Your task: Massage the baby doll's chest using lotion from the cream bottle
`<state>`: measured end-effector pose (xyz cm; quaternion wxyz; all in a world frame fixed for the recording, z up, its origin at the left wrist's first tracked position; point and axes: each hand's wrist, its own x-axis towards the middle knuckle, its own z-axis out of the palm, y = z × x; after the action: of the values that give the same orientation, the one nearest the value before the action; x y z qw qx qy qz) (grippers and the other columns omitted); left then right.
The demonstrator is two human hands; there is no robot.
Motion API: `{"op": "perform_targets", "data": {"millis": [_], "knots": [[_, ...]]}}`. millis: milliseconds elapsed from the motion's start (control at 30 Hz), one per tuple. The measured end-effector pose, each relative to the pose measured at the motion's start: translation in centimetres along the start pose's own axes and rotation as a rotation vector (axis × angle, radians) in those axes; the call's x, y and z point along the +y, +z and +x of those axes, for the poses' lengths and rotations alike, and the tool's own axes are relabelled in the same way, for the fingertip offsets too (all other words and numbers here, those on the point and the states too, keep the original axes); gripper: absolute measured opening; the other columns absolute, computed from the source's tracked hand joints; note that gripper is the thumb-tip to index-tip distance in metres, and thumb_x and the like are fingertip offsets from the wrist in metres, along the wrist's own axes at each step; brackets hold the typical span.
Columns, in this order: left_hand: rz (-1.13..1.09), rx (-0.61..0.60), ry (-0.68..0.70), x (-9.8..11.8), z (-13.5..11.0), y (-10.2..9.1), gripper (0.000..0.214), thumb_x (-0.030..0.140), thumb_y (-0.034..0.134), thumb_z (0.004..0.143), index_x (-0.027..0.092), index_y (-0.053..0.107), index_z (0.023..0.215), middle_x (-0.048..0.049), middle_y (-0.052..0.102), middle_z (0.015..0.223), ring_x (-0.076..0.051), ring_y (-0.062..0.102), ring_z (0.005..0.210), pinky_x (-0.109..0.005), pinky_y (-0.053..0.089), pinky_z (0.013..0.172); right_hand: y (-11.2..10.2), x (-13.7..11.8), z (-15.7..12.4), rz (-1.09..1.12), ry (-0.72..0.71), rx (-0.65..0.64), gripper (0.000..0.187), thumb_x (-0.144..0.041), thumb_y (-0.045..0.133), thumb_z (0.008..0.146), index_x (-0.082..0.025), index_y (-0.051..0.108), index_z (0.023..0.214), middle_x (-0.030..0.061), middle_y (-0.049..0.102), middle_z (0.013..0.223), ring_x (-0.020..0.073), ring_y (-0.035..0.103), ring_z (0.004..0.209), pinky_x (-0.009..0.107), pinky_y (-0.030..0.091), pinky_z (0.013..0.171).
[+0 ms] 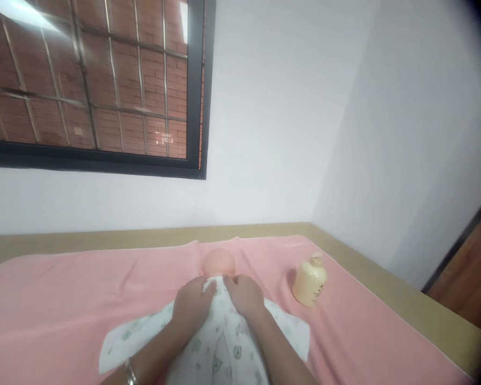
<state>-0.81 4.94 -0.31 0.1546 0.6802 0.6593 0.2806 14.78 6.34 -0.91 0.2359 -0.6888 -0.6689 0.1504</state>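
A doll [219, 262] lies on its back on the pink cloth, only its round, smooth head showing. Over its body is a white baby gown [220, 342] with small green and grey prints, both sleeves spread out sideways. My left hand [194, 300] grips the gown at the left of the neckline, thumb on top. At the right of the neckline, my right hand [245, 295] does the same, with its fingertips close to the doll's head. The doll's arms and body are hidden under the gown and my hands.
A pale yellow pump bottle [310, 282] stands on the right of the pink cloth [64, 299]. The cloth covers a tan table [264, 230] set against white walls. A dark-framed window [196, 107] with bars is at the upper left.
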Motion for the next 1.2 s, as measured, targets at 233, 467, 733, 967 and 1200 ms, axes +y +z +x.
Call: {"op": "perform_targets", "data": {"millis": [233, 467, 733, 967, 1200], "knots": [[0.007, 0.003, 0.002, -0.1, 0.2, 0.0, 0.04, 0.046, 0.032, 0.087, 0.019, 0.061, 0.082, -0.0074, 0.066, 0.085, -0.022, 0.058, 0.081, -0.029, 0.035, 0.069, -0.1, -0.2, -0.2, 0.01, 0.004, 0.002, 0.062, -0.059, 0.022, 0.088, -0.018, 0.066, 0.071, 0.0093, 0.068, 0.073, 0.0214, 0.062, 0.067, 0.027, 0.038, 0.057], [0.007, 0.012, 0.005, 0.0, 0.0, 0.0, 0.04, 0.043, 0.032, 0.087, 0.019, 0.063, 0.086, -0.0077, 0.066, 0.09, -0.022, 0.058, 0.085, -0.031, 0.037, 0.073, -0.9, -1.1, -0.6, -0.089, -0.033, 0.016, 0.061, -0.051, 0.021, 0.092, -0.016, 0.068, 0.077, 0.0128, 0.068, 0.078, 0.0224, 0.063, 0.071, 0.029, 0.04, 0.061], [0.14, 0.045, 0.096, -0.3, -0.2, 0.2, 0.043, 0.044, 0.029, 0.089, 0.019, 0.061, 0.075, -0.008, 0.064, 0.08, -0.022, 0.056, 0.077, -0.031, 0.034, 0.069, -2.1, -3.7, -2.6, -0.321, -0.227, 0.03, 0.045, -0.039, 0.031, 0.091, -0.015, 0.067, 0.081, 0.0152, 0.066, 0.079, 0.0253, 0.062, 0.079, 0.032, 0.041, 0.068], [0.192, 0.134, 0.248, -0.2, -0.3, 0.6, 0.042, 0.034, 0.025, 0.092, 0.018, 0.057, 0.072, -0.0081, 0.061, 0.078, -0.021, 0.054, 0.08, -0.032, 0.035, 0.075, -2.2, -1.7, -1.2, -0.095, -0.056, -0.154, 0.068, -0.059, 0.016, 0.09, -0.016, 0.068, 0.086, 0.0141, 0.068, 0.084, 0.0246, 0.063, 0.077, 0.032, 0.042, 0.065], [0.165, 0.013, 0.142, -0.3, -0.1, 0.0, 0.045, 0.041, 0.024, 0.092, 0.019, 0.058, 0.071, -0.0081, 0.063, 0.077, -0.021, 0.056, 0.075, -0.03, 0.035, 0.067, -2.7, -3.9, -2.8, -0.274, -0.198, 0.013, 0.054, -0.046, 0.025, 0.092, -0.015, 0.068, 0.082, 0.0152, 0.067, 0.08, 0.025, 0.062, 0.079, 0.032, 0.041, 0.069]]}}
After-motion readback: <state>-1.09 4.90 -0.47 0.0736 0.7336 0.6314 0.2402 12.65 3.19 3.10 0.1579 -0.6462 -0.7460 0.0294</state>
